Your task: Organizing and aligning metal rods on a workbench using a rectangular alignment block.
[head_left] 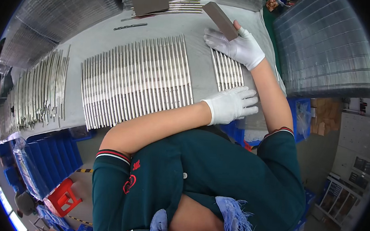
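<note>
My right hand point(241, 48), in a white glove with a bare thumb tip, grips a long brown rectangular block point(219, 20). It is held over the far ends of a small group of slim silvery metal rods point(228, 71). My left hand point(232, 105), also white-gloved, lies flat with its fingers apart at the near ends of those rods, and covers part of them. To the left, a wider row of similar metal rods point(138, 80) lies side by side on the grey-white table cover point(203, 69).
Piled rods point(43, 90) lie at the left end of the table. A drill bit point(130, 26) and another brown block point(151, 1) lie at the back. Stacked clear plastic trays point(327, 48) rise at the right, more trays point(67, 13) at back left. Blue bins point(53, 158) stand below.
</note>
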Demonstrator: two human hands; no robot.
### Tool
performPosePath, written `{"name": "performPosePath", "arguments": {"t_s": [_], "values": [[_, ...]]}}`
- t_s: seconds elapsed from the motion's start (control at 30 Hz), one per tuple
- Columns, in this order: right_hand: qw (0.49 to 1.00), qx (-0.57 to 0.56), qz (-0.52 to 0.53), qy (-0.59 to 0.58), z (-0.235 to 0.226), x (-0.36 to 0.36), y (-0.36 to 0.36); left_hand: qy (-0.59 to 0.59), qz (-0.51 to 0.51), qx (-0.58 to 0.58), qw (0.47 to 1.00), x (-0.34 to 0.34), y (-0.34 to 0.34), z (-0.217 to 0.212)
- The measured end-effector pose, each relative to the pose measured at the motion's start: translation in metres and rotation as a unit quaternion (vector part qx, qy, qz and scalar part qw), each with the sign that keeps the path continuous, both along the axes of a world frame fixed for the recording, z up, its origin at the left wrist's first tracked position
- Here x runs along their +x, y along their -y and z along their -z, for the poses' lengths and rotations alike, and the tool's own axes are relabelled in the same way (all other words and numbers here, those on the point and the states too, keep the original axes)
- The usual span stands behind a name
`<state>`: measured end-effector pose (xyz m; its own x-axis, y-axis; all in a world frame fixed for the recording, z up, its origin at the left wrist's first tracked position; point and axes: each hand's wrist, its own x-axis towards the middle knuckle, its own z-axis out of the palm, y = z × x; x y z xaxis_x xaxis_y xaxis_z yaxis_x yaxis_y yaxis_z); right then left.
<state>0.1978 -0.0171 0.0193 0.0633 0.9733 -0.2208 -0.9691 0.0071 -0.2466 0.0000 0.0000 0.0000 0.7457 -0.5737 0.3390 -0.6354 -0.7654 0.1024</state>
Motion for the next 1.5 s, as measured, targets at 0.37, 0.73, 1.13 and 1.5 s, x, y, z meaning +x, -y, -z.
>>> {"name": "performPosePath", "arguments": {"t_s": [0.37,0.73,1.13,1.5], "values": [[0.999,-0.006,-0.013,0.028,0.0,-0.003,-0.007,-0.046,0.025,-0.058,0.997,-0.015,-0.013,-0.011],[0.722,-0.231,0.246,0.604,-0.042,0.018,0.014,-0.032,-0.171,-0.137,0.975,-0.08,-0.084,-0.04],[0.279,-0.144,0.174,0.933,-0.026,-0.02,0.006,0.012,-0.671,0.126,0.73,-0.223,-0.249,-0.025],[0.178,0.074,-0.093,0.977,-0.029,-0.136,-0.037,0.003,-0.684,0.012,0.729,-0.22,-0.24,-0.005]]}}
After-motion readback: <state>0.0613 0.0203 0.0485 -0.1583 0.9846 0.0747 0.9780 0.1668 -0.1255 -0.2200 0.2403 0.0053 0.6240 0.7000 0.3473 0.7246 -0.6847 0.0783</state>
